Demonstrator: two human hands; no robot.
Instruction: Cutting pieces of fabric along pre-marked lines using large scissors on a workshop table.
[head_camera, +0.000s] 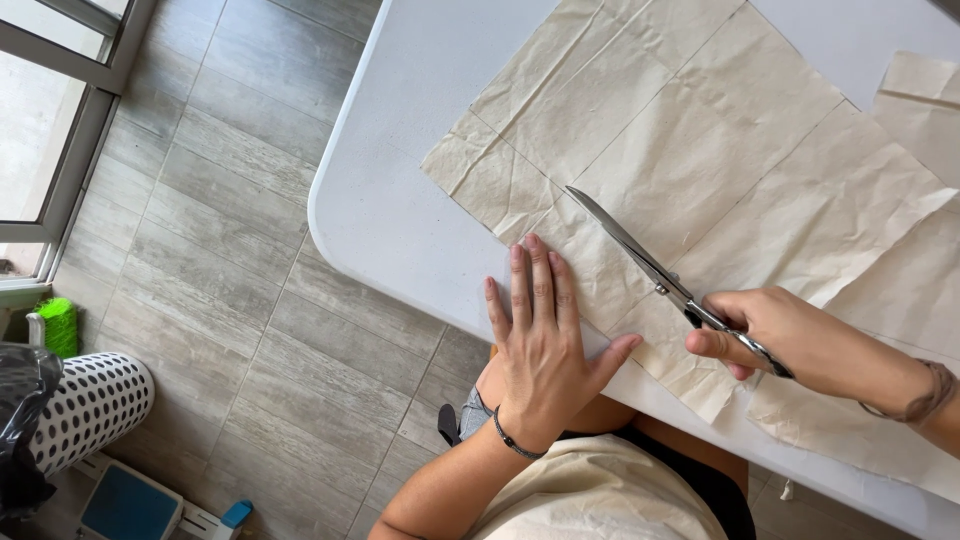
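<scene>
A large piece of creased beige fabric (700, 150) with faint drawn lines lies spread on a white table (400, 180). My left hand (545, 335) lies flat with fingers together on the fabric's near edge, pressing it to the table. My right hand (790, 340) grips the handles of metal scissors (640, 255). Their blades rest shut along a line on the fabric and point toward its far-left corner. A dark band circles my left wrist, and a braided band my right.
A second beige fabric piece (925, 100) lies at the table's right. Grey wood-look floor tiles (220, 260) extend left. A white dotted bin (90, 405) with a black bag, a green brush (58, 325) and a window frame (60, 150) stand at far left.
</scene>
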